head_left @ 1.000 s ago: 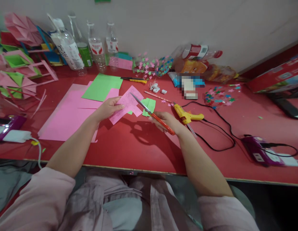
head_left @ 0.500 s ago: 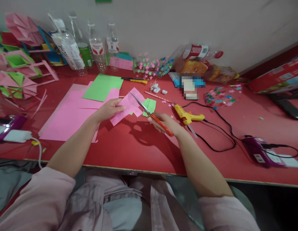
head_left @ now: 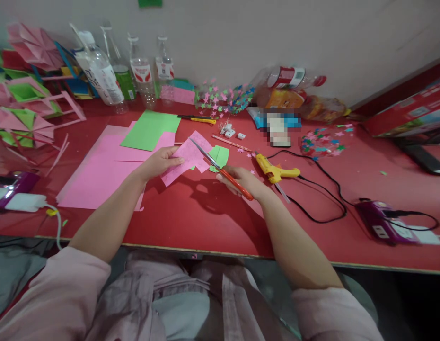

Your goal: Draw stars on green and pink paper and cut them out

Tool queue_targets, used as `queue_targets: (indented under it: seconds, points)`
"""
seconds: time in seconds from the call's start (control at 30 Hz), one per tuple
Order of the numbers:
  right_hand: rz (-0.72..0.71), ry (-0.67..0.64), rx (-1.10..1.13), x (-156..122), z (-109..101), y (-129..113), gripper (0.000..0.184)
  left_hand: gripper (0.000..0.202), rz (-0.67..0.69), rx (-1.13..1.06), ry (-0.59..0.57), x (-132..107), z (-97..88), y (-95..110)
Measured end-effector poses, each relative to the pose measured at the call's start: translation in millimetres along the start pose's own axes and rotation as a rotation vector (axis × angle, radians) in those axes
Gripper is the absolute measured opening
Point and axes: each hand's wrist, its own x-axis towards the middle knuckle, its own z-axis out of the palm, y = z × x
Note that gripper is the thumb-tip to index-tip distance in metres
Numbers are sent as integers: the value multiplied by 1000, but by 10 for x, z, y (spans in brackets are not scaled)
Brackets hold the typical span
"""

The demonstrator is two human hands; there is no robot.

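A small piece of pink paper is pinched in my left hand by its left side, raised a little over the table. My right hand is wrapped round a pair of scissors with red-orange handles. Their blades lie across the right part of the pink paper and point up to the left. Behind the blades are green paper pieces on the table. Large pink sheets and a green sheet lie to the left of the hands.
On the red table, a yellow glue gun with a black cord rests at right. A yellow utility knife and a pencil lie behind the hands. Bottles stand along the wall. Purple power strips sit at both sides.
The whole view has shifted very slightly. Both hands, the pink paper and the scissors keep nearly the same positions relative to each other.
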Motion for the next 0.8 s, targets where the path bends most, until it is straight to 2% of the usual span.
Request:
queue_targets:
  seconds: [0.13, 0.4, 0.53, 0.6, 0.7, 0.8]
  points:
    - [-13, 0, -21, 14, 9, 8, 43, 24, -27, 12, -35, -8, 19, 1]
    - [-8, -6, 41, 50, 11, 66, 42, 26, -50, 77, -18, 4, 33, -44]
    - [27, 85, 103, 49, 57, 15, 46, 26, -65, 63, -22, -1, 49, -28]
    - [39, 143, 171, 60, 103, -16, 47, 28, -86, 32, -59, -7, 88, -18]
    - [15, 158, 295, 75, 193, -54, 45, 33, -109, -21, -159, -18, 182, -11]
    - [-33, 177, 365, 75, 288, -70, 39, 33, -69, -22, -236, -26, 275, -10]
